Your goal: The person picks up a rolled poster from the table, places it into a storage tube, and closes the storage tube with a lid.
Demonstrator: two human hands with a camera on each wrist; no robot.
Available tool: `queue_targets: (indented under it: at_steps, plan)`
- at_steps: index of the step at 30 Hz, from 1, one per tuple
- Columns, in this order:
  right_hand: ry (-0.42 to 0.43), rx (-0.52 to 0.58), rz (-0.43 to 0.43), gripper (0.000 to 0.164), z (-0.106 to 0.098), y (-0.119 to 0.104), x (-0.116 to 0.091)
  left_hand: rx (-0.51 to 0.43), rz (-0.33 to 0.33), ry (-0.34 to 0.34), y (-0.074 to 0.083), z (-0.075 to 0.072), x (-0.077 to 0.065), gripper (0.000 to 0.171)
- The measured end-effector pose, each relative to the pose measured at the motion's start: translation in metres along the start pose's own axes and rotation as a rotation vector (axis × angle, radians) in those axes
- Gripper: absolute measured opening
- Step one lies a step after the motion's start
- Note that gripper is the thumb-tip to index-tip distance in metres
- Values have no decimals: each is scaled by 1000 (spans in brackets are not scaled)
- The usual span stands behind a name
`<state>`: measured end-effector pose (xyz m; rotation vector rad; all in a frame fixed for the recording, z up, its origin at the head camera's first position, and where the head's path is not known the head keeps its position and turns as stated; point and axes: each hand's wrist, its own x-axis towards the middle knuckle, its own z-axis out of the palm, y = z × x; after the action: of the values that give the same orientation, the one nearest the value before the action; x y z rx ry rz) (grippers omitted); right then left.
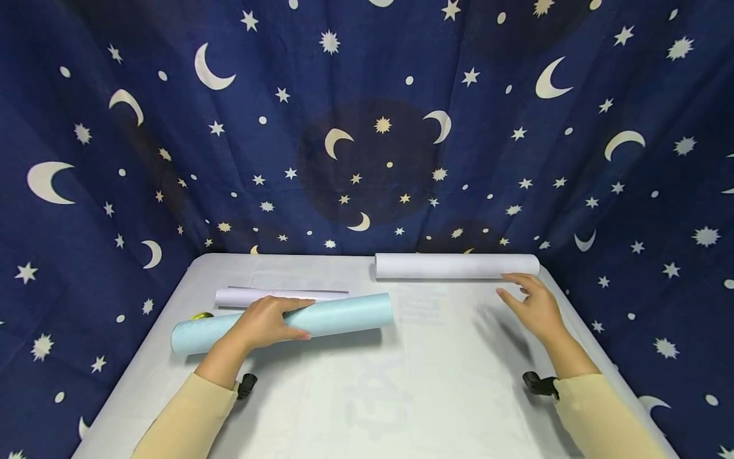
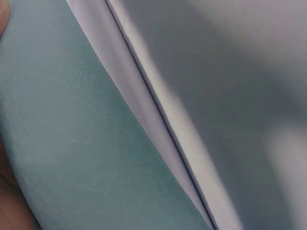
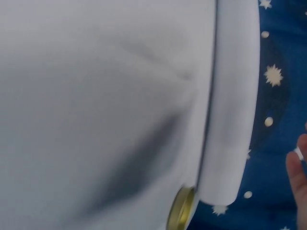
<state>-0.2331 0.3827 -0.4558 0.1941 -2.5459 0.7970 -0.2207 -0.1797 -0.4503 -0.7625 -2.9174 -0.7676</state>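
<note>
My left hand (image 1: pixel 265 324) grips a light blue roll (image 1: pixel 350 315) around its middle, thumb on the near side and fingers over the top. The roll sits slightly tilted, its right end higher, with a shadow beneath; its surface (image 2: pixel 86 124) fills much of the left wrist view. Just behind it lies a thinner pale lilac paper roll (image 1: pixel 241 296). On the right, my right hand (image 1: pixel 536 310) hovers with fingers loosely bent and holds nothing. It is near the right end of a white paper roll (image 1: pixel 447 266) at the table's back edge.
A white cloth (image 1: pixel 367 395) covers the table. A gold object (image 1: pixel 202 315) peeks out behind the blue roll's left part. A gold ring (image 3: pixel 181 208) stands by the white roll's end in the right wrist view. A dark blue curtain (image 1: pixel 378 83) with moons and stars surrounds the table.
</note>
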Motion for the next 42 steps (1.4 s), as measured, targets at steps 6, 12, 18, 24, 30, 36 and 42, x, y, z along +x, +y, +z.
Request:
queue_targets:
  at_steps: [6,12,18,24,30,36,42]
  plan:
    - [42,-18,57,39,-2,20,0,1,-7,3,0,-3,1,77]
    - [35,-35,143,47,-5,38,-6,0,5,1,-1,-4,1,76]
    - [17,-52,196,53,-5,58,-8,-12,-1,4,-2,-5,1,75]
    - [11,-65,215,57,-3,76,-8,0,-1,-1,-3,-4,0,75]
    - [-74,-88,285,64,-7,85,-5,4,2,-2,-4,-4,-1,72]
    - [-196,-84,404,77,-15,91,-3,7,6,0,-4,-5,-2,73]
    - [-273,-79,459,87,-15,97,-2,9,-3,-3,-4,-5,-4,72]
